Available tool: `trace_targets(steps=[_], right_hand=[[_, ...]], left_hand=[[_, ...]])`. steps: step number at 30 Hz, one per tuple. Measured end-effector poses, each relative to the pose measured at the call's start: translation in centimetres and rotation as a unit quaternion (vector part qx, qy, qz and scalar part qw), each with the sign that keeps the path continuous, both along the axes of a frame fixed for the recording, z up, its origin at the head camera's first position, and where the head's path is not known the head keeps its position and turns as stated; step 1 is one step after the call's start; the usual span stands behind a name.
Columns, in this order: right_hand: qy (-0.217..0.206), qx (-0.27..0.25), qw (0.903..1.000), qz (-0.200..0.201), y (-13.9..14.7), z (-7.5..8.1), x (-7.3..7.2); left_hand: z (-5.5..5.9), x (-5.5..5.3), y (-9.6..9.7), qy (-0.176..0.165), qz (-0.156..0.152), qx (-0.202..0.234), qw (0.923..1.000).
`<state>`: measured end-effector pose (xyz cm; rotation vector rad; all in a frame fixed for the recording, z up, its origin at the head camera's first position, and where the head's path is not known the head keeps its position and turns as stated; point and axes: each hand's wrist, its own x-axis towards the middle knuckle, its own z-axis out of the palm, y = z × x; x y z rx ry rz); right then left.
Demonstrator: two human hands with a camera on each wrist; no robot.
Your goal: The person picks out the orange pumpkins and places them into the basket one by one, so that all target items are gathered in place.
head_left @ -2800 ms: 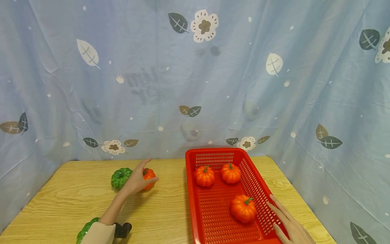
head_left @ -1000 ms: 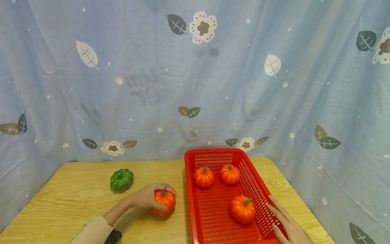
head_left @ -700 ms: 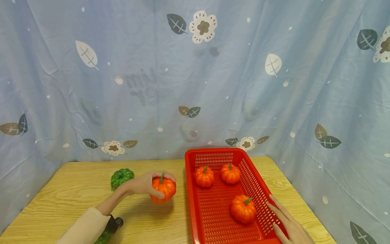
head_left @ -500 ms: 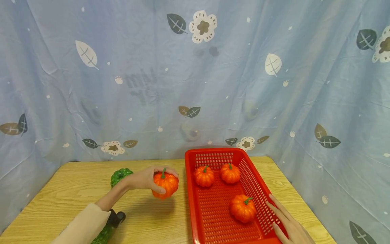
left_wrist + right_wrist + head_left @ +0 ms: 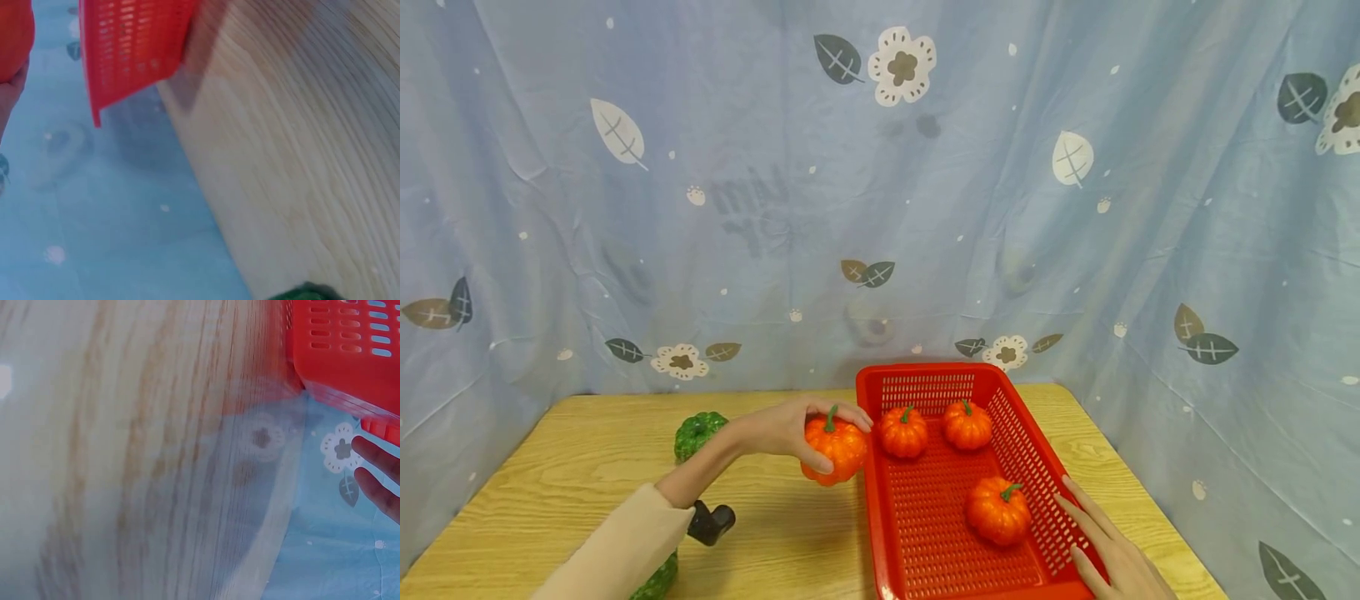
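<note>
In the head view my left hand (image 5: 786, 432) grips an orange pumpkin (image 5: 842, 450) with a green stem, thumb in front and fingers over the far side. It is raised above the table, right at the left rim of a red plastic basket (image 5: 876, 533). The left wrist view catches just an edge of this pumpkin (image 5: 14, 37). Inside the basket sit two small orange pumpkins (image 5: 903, 432) at the back and a larger one (image 5: 997, 511) nearer the front. My right hand (image 5: 1116, 554) rests on the basket's right rim with its fingers extended.
A green pumpkin (image 5: 698, 433) stands at the back left of the wooden table (image 5: 587, 475), partly behind my left arm. Another green one (image 5: 658, 579) shows under the sleeve, by the black wrist camera (image 5: 711, 523). A blue patterned curtain (image 5: 790, 208) closes off the back and sides.
My left hand reached the orange pumpkin beside the green one, took hold of it, lifted it and carried it right to the basket's rim. My right hand has stayed in place.
</note>
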<state>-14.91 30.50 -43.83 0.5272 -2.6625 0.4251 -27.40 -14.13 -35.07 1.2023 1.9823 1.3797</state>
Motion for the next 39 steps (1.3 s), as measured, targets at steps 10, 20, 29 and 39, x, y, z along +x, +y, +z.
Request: trace_targets(steps=[10,20,29,39], right_hand=[[0.004,0.002,1.0,-0.006,-0.1,-0.2,0.1],[0.015,0.005,0.9999,-0.002,-0.1,-0.1,0.3],[0.018,0.009,0.9998,0.001,0.0,0.2,0.1],[0.015,0.012,0.9998,0.01,0.0,0.2,0.1]], left_hand=[[0.8,-0.2,3.2,0.026,-0.024,-0.018,0.9992],[0.7,-1.3,7.0,0.015,-0.037,-0.02,0.999],[-0.5,-3.3,10.1,0.011,-0.086,-0.015,0.9961],[-2.4,-4.2,12.5,0.001,-0.127,-0.092,0.9876]])
